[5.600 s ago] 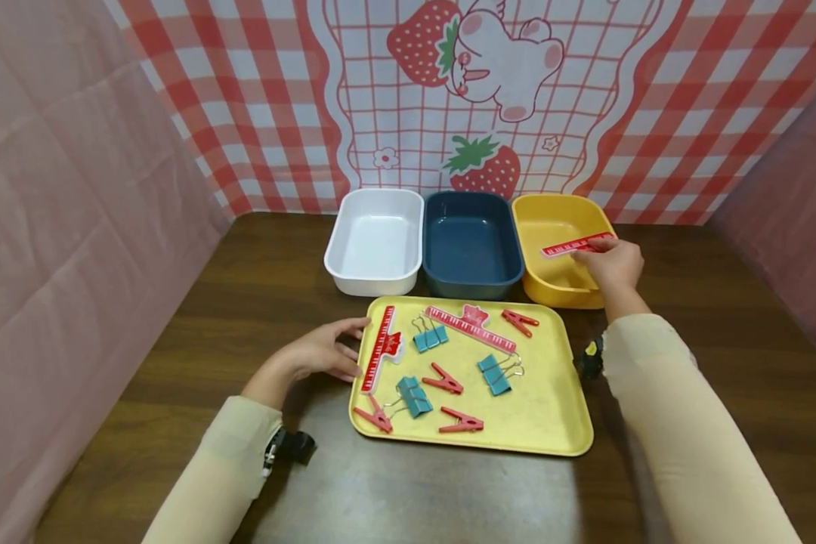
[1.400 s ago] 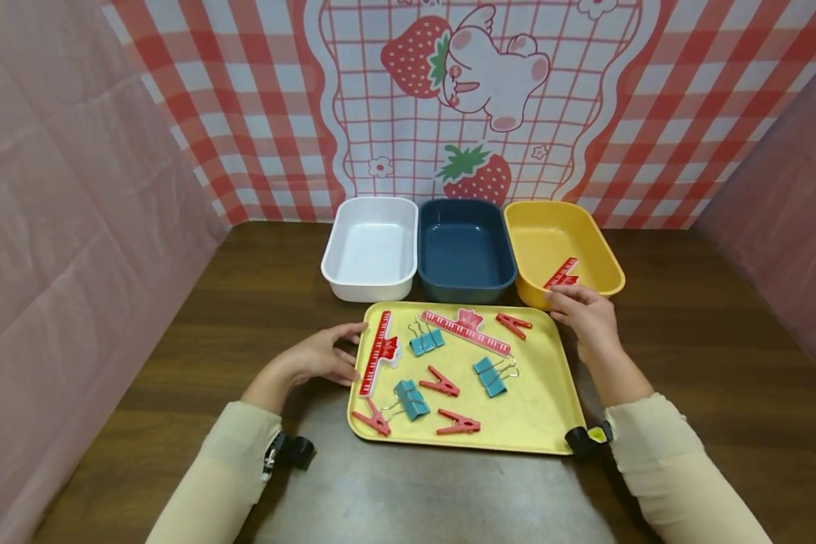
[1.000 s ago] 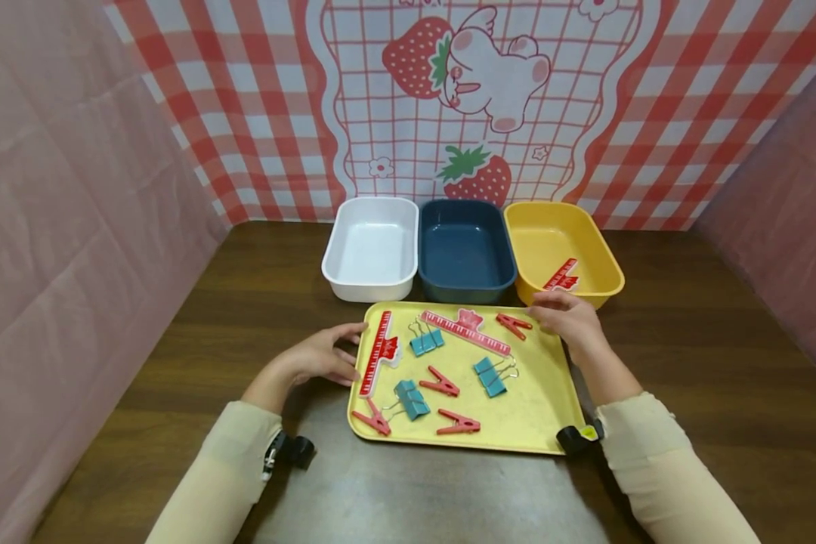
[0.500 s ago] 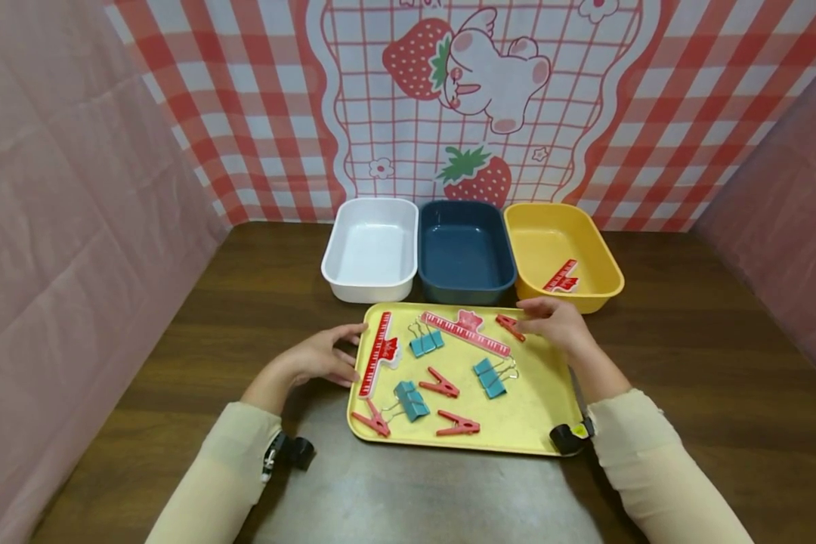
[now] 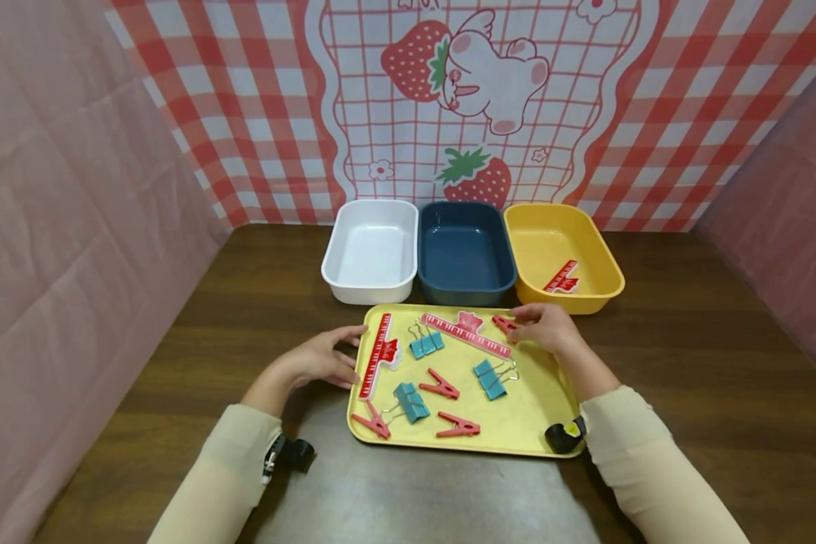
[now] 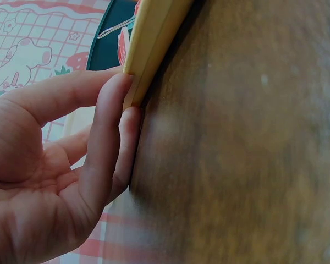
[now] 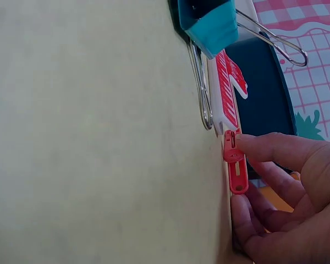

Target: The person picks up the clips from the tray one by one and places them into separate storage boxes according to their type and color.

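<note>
My right hand (image 5: 549,329) is at the tray's far right corner, pinching a red clothespin (image 5: 505,326). In the right wrist view the thumb lies on the clothespin (image 7: 236,165), with the other fingers bent beyond it at the rim. My left hand (image 5: 319,358) rests its spread fingertips against the left rim of the yellow tray (image 5: 544,408); the left wrist view shows them touching the tray edge (image 6: 148,49). Close by lies a red long clip with piano-key print (image 5: 378,355). A pink long clip (image 5: 465,332), several teal binder clips (image 5: 491,378) and red clothespins (image 5: 459,425) share the tray.
Behind the tray stand a white bin (image 5: 370,291), a dark blue bin (image 5: 468,291) and a yellow bin (image 5: 571,302), side by side. A red long clip (image 5: 561,278) lies in the yellow bin. Checked cloth (image 5: 272,113) hangs behind them.
The right hand let a red long clip go into the yellow bin, then came left and down to the tray's clothespin, which has shifted slightly left. The left hand stays at the rim.
</note>
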